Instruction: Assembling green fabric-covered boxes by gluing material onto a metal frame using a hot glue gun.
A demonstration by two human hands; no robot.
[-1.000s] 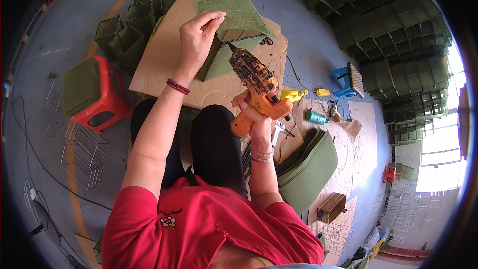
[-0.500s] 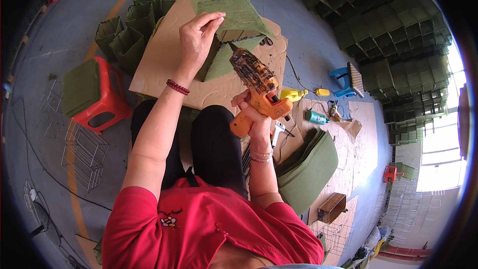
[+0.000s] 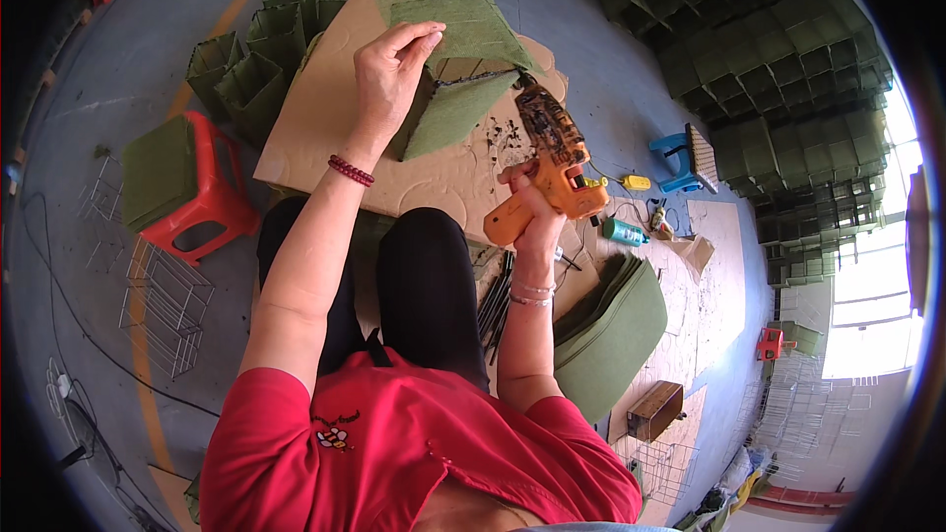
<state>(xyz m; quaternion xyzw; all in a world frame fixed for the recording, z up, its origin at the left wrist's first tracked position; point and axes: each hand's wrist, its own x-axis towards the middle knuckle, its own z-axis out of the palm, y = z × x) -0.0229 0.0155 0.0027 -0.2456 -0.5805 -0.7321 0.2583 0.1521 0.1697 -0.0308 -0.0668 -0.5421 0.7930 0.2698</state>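
My left hand (image 3: pixel 389 69) is closed in a pinch at the near left edge of a raised green fabric flap (image 3: pixel 473 25). The flap belongs to an open green fabric piece (image 3: pixel 453 118) with folded sides, standing on a cardboard-topped work surface (image 3: pixel 310 128). A dark strip of what looks like glue runs along its edge below the flap. My right hand (image 3: pixel 532 205) grips an orange glue gun (image 3: pixel 560 138), its front crusted black. The gun's tip is at the right end of that dark strip; whether it touches cannot be made out.
Several green fabric boxes (image 3: pixel 246 84) stand behind the cardboard at left. A red stool (image 3: pixel 202 197) is to the left, wire frames (image 3: pixel 168 305) beside it. Stacked green sheets (image 3: pixel 611 335), a green bottle (image 3: pixel 624 232) and a blue stool (image 3: pixel 675 158) lie right. Stacked boxes (image 3: pixel 769 79) fill the far right.
My right hand has moved the glue gun rightward along the edge of the green piece, from its left corner to its right end. My left hand has stayed at the flap.
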